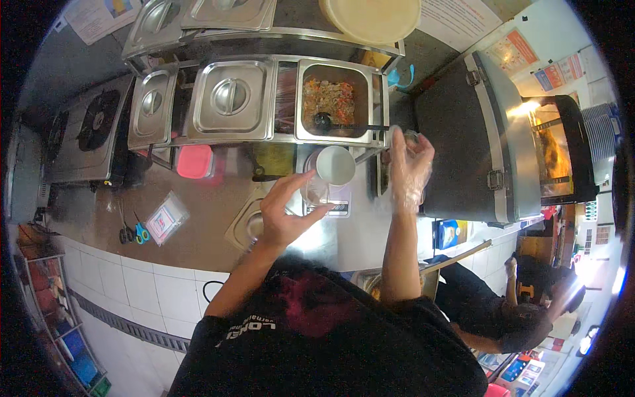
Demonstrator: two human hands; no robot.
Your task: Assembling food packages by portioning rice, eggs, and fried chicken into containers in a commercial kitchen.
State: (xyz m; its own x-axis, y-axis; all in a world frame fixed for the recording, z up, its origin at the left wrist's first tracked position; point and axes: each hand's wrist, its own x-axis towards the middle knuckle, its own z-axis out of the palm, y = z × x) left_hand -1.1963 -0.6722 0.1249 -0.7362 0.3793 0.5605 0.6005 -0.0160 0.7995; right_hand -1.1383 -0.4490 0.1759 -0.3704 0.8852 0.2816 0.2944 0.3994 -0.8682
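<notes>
At a food stall's steel counter (198,218), the person's bare left hand (284,215) has its grip apart, thumb and forefinger spread beside a small clear cup (315,192) that stands on a digital scale (334,206); whether the fingertips touch the cup cannot be told. The right hand (410,169), sheathed in a loose clear plastic glove, is raised at the right end of the food rack with fingers curled; something pale shows at its fingertips, but whether it grips anything cannot be told. Just behind the clear cup sits a white cup (335,165), open and apparently empty. Above them, an uncovered steel pan (334,100) holds a mixed filling of orange, green and pale shreds, a black ladle (344,124) resting in it with its handle pointing right. The neighbouring pans (228,99) remain under their lids. By this view the portioning looks barely begun: the filling pan is open and the ladle in place, the cup is on the scale, yet no filling is visible in the clear cup or the white one, and the ladle lies unheld. Farther left on the counter lie blue-handled scissors (139,233) and a small clear packet (167,217); a pink container (195,161) sits under the rack. At lower right another person (522,311) in dark clothing bends over separate work.
</notes>
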